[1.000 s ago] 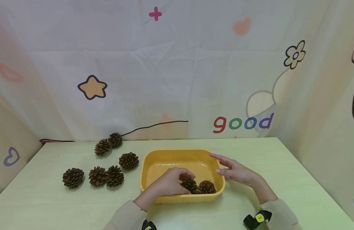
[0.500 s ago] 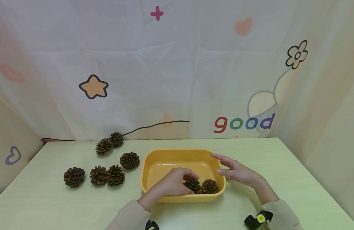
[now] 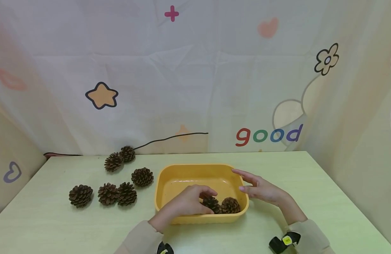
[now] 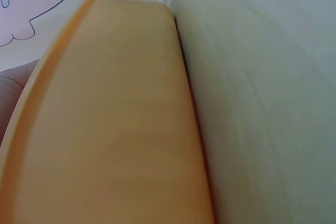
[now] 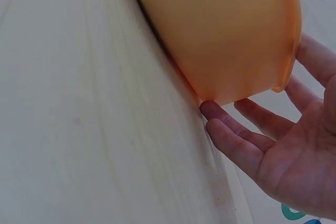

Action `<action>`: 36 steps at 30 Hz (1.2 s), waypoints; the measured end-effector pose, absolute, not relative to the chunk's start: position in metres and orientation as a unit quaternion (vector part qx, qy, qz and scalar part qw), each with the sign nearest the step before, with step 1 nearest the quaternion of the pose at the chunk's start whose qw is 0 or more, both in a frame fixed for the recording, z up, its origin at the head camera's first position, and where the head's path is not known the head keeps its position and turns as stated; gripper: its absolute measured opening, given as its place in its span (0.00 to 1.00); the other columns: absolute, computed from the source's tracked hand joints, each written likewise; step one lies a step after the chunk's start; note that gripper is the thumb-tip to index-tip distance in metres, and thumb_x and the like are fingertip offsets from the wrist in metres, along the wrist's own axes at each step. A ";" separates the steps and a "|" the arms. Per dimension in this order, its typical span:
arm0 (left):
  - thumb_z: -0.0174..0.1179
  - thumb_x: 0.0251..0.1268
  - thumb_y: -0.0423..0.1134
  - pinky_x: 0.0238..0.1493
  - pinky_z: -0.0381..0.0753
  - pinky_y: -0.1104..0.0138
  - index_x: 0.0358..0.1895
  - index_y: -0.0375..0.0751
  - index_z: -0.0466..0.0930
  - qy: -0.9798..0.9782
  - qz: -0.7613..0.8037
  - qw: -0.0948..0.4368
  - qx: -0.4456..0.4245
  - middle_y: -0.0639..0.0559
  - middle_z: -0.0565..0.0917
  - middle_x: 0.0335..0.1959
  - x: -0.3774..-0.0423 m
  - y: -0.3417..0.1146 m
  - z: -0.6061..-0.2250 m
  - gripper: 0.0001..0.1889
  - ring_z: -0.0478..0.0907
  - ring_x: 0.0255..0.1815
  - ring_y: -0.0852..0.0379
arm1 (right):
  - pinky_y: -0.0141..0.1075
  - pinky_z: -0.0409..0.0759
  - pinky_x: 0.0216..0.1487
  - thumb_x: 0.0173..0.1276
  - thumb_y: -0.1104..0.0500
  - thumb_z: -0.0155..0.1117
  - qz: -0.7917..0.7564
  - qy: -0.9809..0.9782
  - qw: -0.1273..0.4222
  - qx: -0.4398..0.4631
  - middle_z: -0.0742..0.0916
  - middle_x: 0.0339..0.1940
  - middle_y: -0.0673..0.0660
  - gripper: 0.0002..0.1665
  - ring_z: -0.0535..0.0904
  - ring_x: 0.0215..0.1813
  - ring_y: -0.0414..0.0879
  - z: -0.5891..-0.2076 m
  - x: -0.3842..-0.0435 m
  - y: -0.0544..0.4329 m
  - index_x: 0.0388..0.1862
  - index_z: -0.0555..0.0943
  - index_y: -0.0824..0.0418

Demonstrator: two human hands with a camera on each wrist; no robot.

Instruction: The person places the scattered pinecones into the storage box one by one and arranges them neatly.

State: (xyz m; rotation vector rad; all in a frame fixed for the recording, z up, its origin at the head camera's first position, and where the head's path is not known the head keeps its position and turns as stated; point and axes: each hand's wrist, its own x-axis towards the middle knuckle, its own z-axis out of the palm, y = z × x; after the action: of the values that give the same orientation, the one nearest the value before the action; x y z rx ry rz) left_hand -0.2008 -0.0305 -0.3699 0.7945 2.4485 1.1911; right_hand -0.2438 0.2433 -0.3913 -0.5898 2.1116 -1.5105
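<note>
- Head view: the left-hand grip (image 3: 193,200) reaches inside a yellow, rectangular, round-cornered plastic tub (image 3: 195,170), its thumb and fingers curved narrowly round a dark brown, scaly pine cone (image 3: 211,205).
- The tub contains two cones: this one and a lighter brown, rounded pine cone (image 3: 231,205), just to the right of the left-hand grip's cone.
- The right-hand grip (image 3: 264,190) is spread wide, fingers and thumb touching the right end of the tub near its rim.
- Six loose brown pine cones (image 3: 127,194) lie on the pale wood-grained tabletop (image 3: 310,211), all left of the left-hand grip: two close pairs and two singles. They are roundish, with flared, overlapping woody scales. Eight cones show altogether.
- Left wrist view: the tub's outer wall hides most of the left-hand grip, so its hold cannot be told from here; part of the other hand shows beyond the far end.
- Right wrist view: the right-hand grip's fingers stand apart, along the outside of the tub's end.
</note>
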 end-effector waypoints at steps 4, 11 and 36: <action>0.68 0.49 0.37 0.51 0.75 0.63 0.51 0.44 0.77 0.849 0.434 0.153 0.260 0.54 0.78 0.50 -0.200 -0.036 -0.367 0.22 0.74 0.50 0.53 | 0.50 0.74 0.55 0.69 0.58 0.53 -0.548 0.774 0.236 -0.212 0.46 0.71 0.71 0.36 0.57 0.66 0.69 -0.390 -0.243 0.243 0.72 0.51 0.57; 0.67 0.50 0.37 0.51 0.77 0.62 0.53 0.42 0.76 0.832 0.475 0.133 0.252 0.51 0.78 0.52 -0.197 -0.050 -0.364 0.23 0.72 0.53 0.51 | 0.51 0.73 0.56 0.68 0.57 0.54 -0.544 0.779 0.236 -0.203 0.46 0.72 0.69 0.37 0.55 0.66 0.69 -0.392 -0.244 0.243 0.72 0.52 0.57; 0.67 0.52 0.37 0.53 0.76 0.55 0.54 0.38 0.74 0.815 0.523 0.075 0.237 0.40 0.76 0.52 -0.187 -0.111 -0.351 0.24 0.71 0.54 0.41 | 0.53 0.71 0.57 0.69 0.58 0.53 -0.541 0.783 0.232 -0.201 0.46 0.72 0.68 0.36 0.50 0.68 0.70 -0.393 -0.245 0.243 0.72 0.52 0.56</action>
State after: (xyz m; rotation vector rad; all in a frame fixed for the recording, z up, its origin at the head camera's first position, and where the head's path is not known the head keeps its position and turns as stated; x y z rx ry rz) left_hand -0.1872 -0.1106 -0.3510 0.7120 2.4451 1.5690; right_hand -0.2450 0.2430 -0.3928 -0.5515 2.1512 -1.4876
